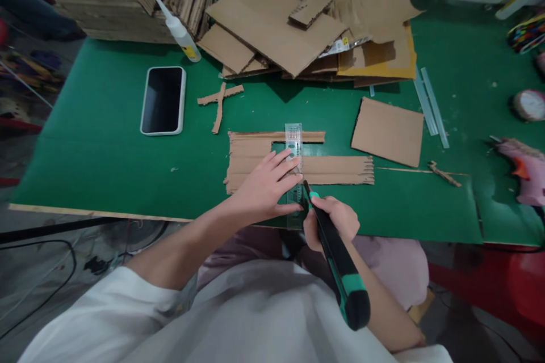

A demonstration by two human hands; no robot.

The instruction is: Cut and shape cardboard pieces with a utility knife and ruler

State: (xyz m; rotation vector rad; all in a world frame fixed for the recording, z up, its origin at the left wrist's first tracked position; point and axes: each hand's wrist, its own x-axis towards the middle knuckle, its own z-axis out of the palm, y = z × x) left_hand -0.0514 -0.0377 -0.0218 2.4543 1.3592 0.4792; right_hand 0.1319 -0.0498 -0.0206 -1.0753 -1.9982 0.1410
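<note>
My left hand (272, 181) lies with fingers spread over a clear plastic ruler (293, 135), pressing it across a notched piece of cardboard (247, 153). In my right hand (336, 218) is a black and green utility knife (338, 255), its handle slanting back toward my body. The knife's tip meets the cardboard's lower edge, close beside the ruler's right side. A strip of the cardboard (340, 170) extends right from under the ruler and ends in a row of small slits. Part of the ruler is hidden beneath my left fingers.
A phone (163, 101), a glue bottle (183, 38) and crossed cardboard strips (220, 99) lie to the left. Stacked cardboard sheets (276, 22) fill the back. To the right are a cardboard square (387, 131), clear glue sticks (434, 108) and a pink glue gun (525, 167).
</note>
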